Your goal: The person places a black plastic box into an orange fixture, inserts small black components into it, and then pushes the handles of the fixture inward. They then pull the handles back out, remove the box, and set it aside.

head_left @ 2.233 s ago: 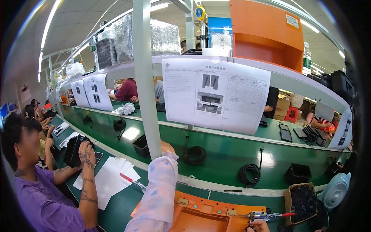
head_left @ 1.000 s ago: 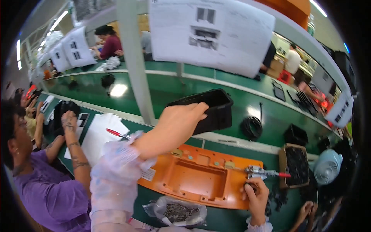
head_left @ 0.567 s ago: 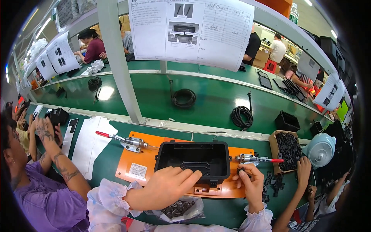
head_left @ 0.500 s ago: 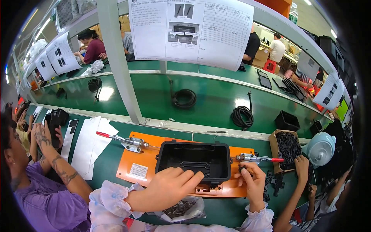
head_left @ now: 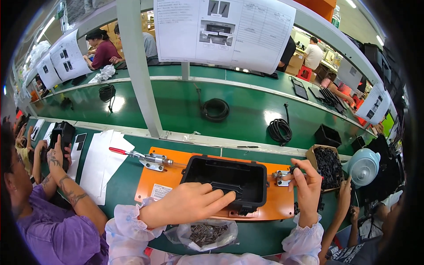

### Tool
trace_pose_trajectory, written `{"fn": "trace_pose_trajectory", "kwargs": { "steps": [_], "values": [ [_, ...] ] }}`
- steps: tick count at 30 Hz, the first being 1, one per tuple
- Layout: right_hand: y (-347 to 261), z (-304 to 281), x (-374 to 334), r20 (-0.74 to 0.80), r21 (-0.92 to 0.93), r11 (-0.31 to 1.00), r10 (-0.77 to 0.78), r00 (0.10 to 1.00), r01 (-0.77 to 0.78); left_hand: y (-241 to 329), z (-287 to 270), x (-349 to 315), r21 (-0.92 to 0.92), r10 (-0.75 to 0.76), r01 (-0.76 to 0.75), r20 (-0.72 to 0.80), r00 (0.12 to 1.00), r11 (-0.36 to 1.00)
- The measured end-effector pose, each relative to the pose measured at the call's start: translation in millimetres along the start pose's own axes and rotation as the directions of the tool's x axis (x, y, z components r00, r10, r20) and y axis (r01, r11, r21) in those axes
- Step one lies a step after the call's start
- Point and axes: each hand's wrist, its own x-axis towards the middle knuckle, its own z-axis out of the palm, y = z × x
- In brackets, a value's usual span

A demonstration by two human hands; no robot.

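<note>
An empty-looking black plastic box (head_left: 229, 173) sits on an orange fixture plate (head_left: 145, 187), between two toggle clamps with red handles. My left hand (head_left: 190, 204) lies across the box's near wall and grips it, with fingers bent over the rim and the thumb hidden. Raised beside the right toggle clamp (head_left: 282, 178), my right hand (head_left: 308, 185) pinches a small black plastic part (head_left: 293, 169) between thumb and fingertips. The left toggle clamp (head_left: 154, 162) points at the box's left side. Below my left hand is a clear bag of metal pins (head_left: 205, 234).
A cardboard box of black parts (head_left: 326, 165) and a light-blue fan (head_left: 363, 167) stand at the right, where a co-worker's hand (head_left: 345, 191) reaches in. White sheets (head_left: 100, 163) lie left, near a tattooed co-worker's arm (head_left: 73, 194). Coiled black cables (head_left: 215, 109) rest beyond the rail.
My right hand has risen up and right with the small black part, now in front of the right clamp. My left hand stays on the box wall. The co-worker's hand at right has drawn back.
</note>
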Motion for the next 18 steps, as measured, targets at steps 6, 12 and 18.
{"fn": "trace_pose_trajectory", "kwargs": {
  "steps": [6, 12, 18],
  "values": [
    [-3, 8, 5, 0.061, 0.046, 0.999, -0.004, 0.998, 0.001, 15, 13, -6, 0.077, -0.022, 0.023, -0.004, 1.0, 0.997],
    [-10, 17, 8, 0.14, 0.018, 1.0, -0.022, 0.99, 0.02, 22, 34, -13, -0.005, -0.082, 0.085, 0.211, 0.974, 0.996],
    [-11, 53, 38, 0.38, -0.056, 0.998, 0.002, 0.925, 0.021, 16, 34, -20, -0.15, -0.134, 0.164, 0.195, 0.972, 0.975]
  ]
}}
